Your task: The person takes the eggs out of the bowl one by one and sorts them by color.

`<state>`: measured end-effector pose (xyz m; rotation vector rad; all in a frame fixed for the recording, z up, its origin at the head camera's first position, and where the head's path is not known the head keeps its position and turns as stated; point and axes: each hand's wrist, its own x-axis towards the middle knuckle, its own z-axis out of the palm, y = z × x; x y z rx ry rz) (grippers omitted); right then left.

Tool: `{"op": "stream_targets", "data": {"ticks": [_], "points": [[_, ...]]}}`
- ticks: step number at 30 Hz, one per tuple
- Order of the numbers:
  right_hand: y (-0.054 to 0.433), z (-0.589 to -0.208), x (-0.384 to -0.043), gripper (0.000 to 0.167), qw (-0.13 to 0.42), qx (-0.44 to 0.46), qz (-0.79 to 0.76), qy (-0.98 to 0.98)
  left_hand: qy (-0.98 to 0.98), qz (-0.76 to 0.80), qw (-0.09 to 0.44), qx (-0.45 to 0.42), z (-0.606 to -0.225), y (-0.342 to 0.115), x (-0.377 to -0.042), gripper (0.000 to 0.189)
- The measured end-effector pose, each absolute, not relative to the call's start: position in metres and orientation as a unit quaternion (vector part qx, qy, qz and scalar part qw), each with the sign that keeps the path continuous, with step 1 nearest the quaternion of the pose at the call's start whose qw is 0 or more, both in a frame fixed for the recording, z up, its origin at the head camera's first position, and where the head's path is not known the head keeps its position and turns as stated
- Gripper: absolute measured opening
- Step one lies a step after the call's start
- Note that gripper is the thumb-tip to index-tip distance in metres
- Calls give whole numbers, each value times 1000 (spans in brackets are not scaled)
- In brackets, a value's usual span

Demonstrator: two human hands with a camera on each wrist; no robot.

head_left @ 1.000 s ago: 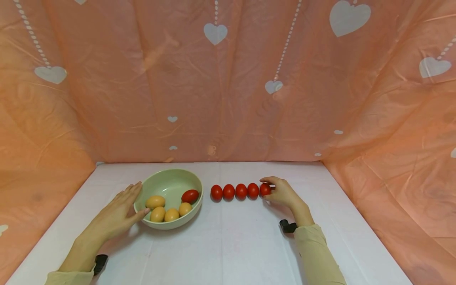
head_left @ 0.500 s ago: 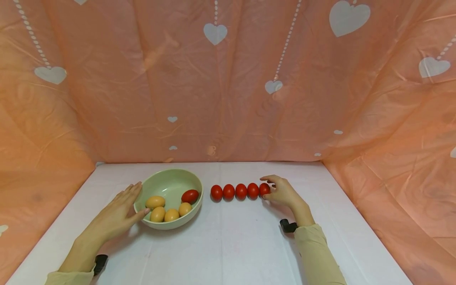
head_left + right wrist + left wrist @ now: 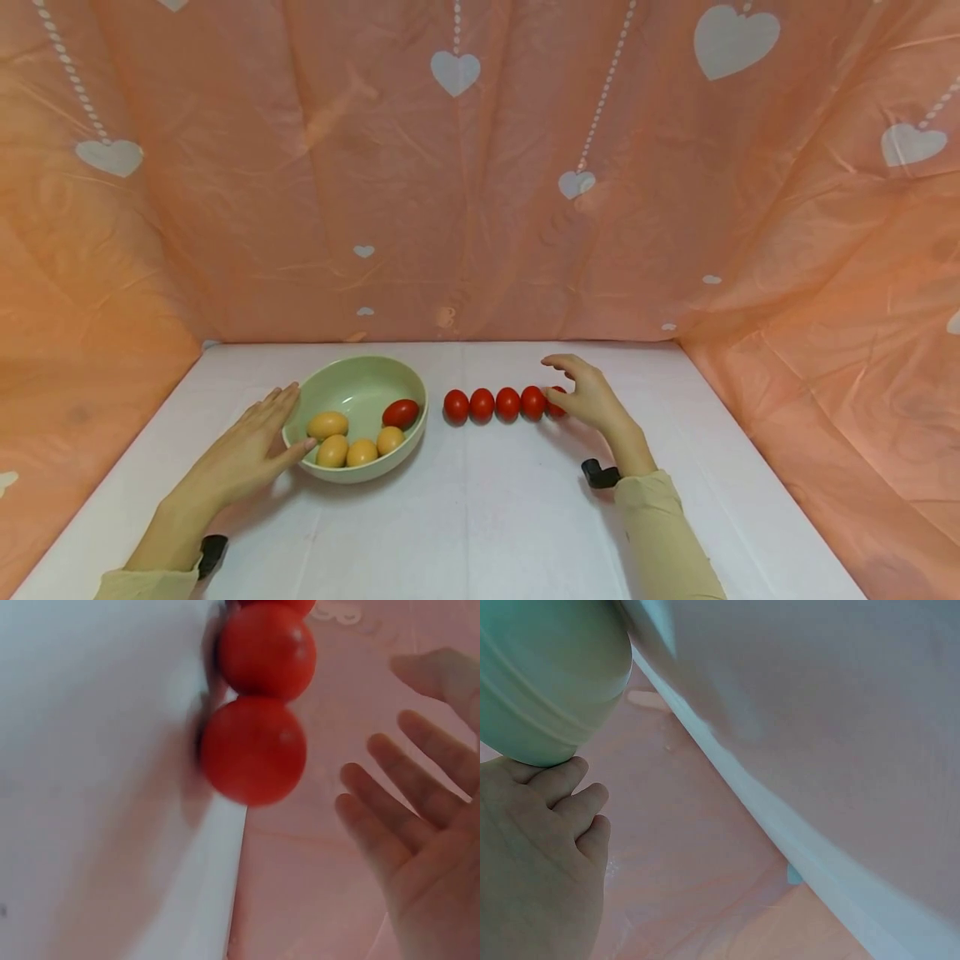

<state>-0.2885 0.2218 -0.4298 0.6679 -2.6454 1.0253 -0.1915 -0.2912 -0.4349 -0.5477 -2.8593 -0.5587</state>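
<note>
My left hand (image 3: 243, 442) rests against the left side of a pale green bowl (image 3: 352, 372), its straight fingers along the outside and the thumb over the rim. Those fingertips touch the bowl's outer wall (image 3: 562, 690) in the left wrist view. Inside the bowl lie one red tomato (image 3: 401, 413) and several yellow egg-shaped pieces (image 3: 332, 452). Several small red tomatoes stand in a row to its right, among them a middle tomato (image 3: 507, 404). My right hand (image 3: 592, 400) hovers with spread fingers over the row's right end, partly covering the last tomato (image 3: 253, 751), apart from it in the right wrist view.
A white cloth covers the table (image 3: 465, 525). An orange curtain (image 3: 465, 208) with pale hearts hangs behind the table and along both sides. Each wrist wears a small black camera, one at the right wrist (image 3: 598, 475).
My right hand has lifted away from around the rightmost tomato and shifted slightly left, its fingers spread wider. The left hand, bowl and row of tomatoes stay in place.
</note>
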Motion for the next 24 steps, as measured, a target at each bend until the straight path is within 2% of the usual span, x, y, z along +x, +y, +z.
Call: {"op": "stream_targets", "data": {"ticks": [8,24], "points": [[199,-422,-289,41,160,276,371,-872,-961,-185,89,-184,-436,-291,-192,91],[144,-404,-287,37,146,372,334,-853,-961,-184,96,-185,-435,-292,-190,91]]}}
